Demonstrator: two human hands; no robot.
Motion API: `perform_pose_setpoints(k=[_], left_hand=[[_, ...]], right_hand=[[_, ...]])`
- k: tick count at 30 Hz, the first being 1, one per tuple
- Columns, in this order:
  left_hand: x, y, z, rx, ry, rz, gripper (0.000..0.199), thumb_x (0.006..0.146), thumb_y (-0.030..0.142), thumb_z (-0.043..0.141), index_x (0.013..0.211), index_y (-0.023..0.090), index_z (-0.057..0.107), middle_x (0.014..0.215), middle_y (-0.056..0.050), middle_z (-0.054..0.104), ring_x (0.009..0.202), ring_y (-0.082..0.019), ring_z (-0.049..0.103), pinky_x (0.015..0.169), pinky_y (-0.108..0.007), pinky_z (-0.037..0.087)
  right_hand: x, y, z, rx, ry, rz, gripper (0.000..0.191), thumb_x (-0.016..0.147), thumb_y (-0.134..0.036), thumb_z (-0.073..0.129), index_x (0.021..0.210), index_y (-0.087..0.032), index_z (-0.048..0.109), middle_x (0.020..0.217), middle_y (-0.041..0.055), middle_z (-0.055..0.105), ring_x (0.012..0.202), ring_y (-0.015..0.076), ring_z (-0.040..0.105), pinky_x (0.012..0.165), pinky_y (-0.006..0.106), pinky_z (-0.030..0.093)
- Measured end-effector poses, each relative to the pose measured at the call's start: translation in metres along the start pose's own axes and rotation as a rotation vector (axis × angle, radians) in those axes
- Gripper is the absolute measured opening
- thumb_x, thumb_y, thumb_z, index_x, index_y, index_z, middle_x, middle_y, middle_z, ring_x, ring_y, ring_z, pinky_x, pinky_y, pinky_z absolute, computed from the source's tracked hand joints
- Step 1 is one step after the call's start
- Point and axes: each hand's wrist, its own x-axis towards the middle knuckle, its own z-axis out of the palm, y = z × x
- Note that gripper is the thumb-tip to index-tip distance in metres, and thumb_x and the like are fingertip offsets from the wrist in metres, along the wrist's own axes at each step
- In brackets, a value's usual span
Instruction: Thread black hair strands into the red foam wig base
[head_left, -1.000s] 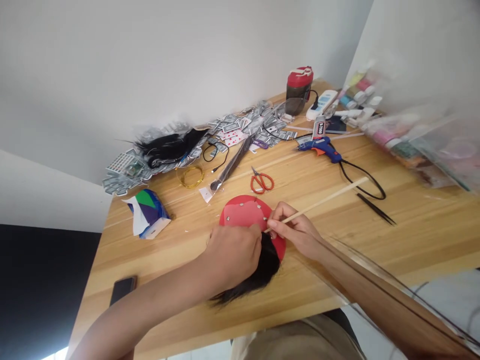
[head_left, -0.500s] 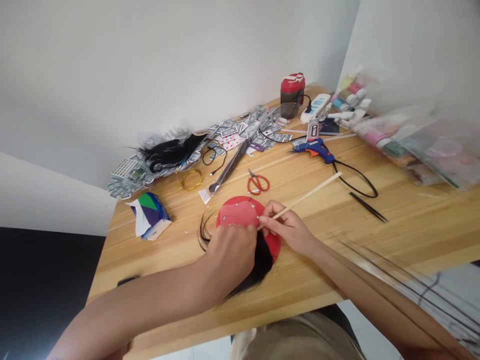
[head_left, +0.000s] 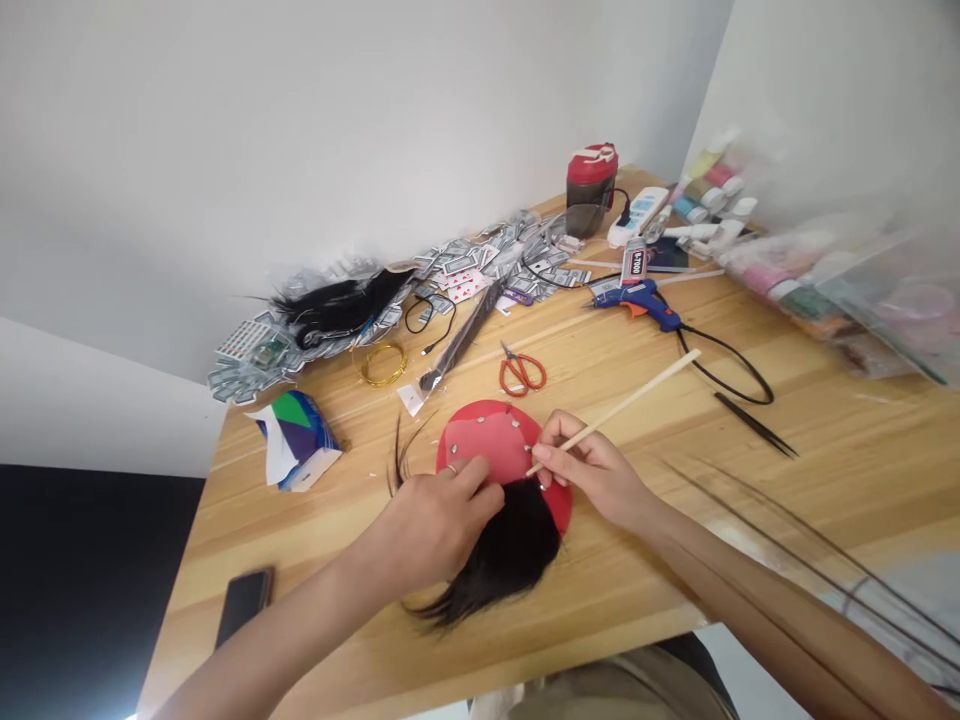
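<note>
A round red disc (head_left: 561, 508) lies on the wooden table with a pink-red sheet (head_left: 480, 440) on it, held by several small silvery clips or pins near its edge. A lock of black hair (head_left: 517, 540) spreads over the disc's near part and onto the table. The curled fingers of my left hand (head_left: 435, 525) are closed at the upper left of this hair, and stray strands stick out beyond them. My right hand (head_left: 589, 470) pinches a wooden chopstick (head_left: 630, 403), whose lower tip meets the hair's upper edge.
Beyond the disc lie red-handled scissors (head_left: 523, 372), gold wire (head_left: 384, 364) and scattered playing cards (head_left: 469, 285). To the right are a blue glue gun (head_left: 637, 300) and black tweezers (head_left: 754, 424). At left are a tissue pack (head_left: 298, 440) and a phone (head_left: 244, 602).
My left hand has shifted left and down, uncovering more of the black hair. The chopstick stays in my right hand at the hair's edge. The view has shifted slightly, revealing the phone.
</note>
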Motion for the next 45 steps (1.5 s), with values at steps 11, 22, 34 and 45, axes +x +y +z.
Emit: perform_pose_setpoints(k=[11, 22, 34, 45], left_hand=[[-0.002, -0.014, 0.031, -0.678, 0.263, 0.102, 0.016, 0.1, 0.013, 0.047, 0.094, 0.019, 0.061, 0.115, -0.009, 0.077, 0.097, -0.013, 0.076, 0.081, -0.019, 0.055], [-0.008, -0.012, 0.041, -0.798, 0.301, 0.0, 0.015, 0.096, 0.009, 0.053, 0.088, 0.018, 0.062, 0.106, -0.004, 0.077, 0.087, -0.011, 0.074, 0.077, -0.016, 0.051], [-0.004, -0.012, 0.04, -0.805, 0.324, -0.026, 0.017, 0.095, 0.008, 0.051, 0.083, 0.019, 0.058, 0.102, -0.005, 0.077, 0.081, -0.011, 0.072, 0.072, -0.017, 0.051], [-0.003, -0.01, 0.04, -0.794, 0.326, -0.039, 0.019, 0.094, 0.008, 0.052, 0.08, 0.018, 0.058, 0.102, -0.007, 0.077, 0.078, -0.012, 0.072, 0.069, -0.019, 0.05]], right_hand=[[-0.005, 0.0, -0.003, -0.06, 0.005, 0.018, 0.046, 0.089, -0.064, 0.07, 0.079, -0.022, 0.054, 0.064, -0.0023, 0.062, 0.058, 0.0131, 0.052, 0.058, 0.027, 0.039], [-0.015, 0.009, -0.004, -0.106, -0.006, -0.081, 0.03, 0.099, -0.049, 0.065, 0.088, -0.022, 0.057, 0.08, 0.0003, 0.063, 0.071, 0.0154, 0.057, 0.067, 0.029, 0.042], [-0.019, 0.016, -0.003, -0.23, 0.005, -0.288, 0.018, 0.102, -0.037, 0.063, 0.091, -0.024, 0.059, 0.085, 0.0018, 0.064, 0.076, 0.0166, 0.061, 0.067, 0.029, 0.046], [-0.018, 0.019, 0.001, -0.208, 0.109, -0.314, 0.024, 0.1, -0.042, 0.065, 0.086, -0.024, 0.058, 0.079, 0.0019, 0.065, 0.069, 0.0167, 0.062, 0.064, 0.031, 0.049]])
